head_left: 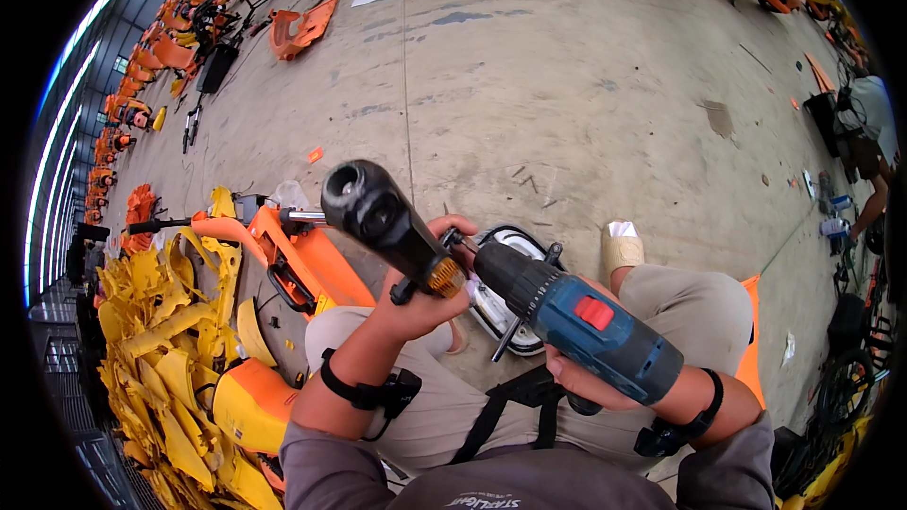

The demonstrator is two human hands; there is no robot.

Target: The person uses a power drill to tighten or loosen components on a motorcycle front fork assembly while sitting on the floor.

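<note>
My left hand [416, 310] is closed round a long black plastic part [389, 227] with two round openings at its far end and an amber lens [446, 277] at its near end. In my right hand [590, 380] is a blue and black cordless drill [605, 331] with a red switch on top. The drill's chuck points left and forward, toward the fingers of my left hand. Its bit tip seems to meet a small dark piece by those fingers; the exact contact is hidden. Below both hands, between my legs, a white and black rounded lamp-like unit [515, 335] rests.
An orange scooter frame piece [321, 260] lies by my left knee, with a heap of broken yellow panels [170, 349] beyond. Orange scooters [175, 52] line the far left. An orange panel [302, 28] lies ahead. Another person [869, 132] is at the right edge.
</note>
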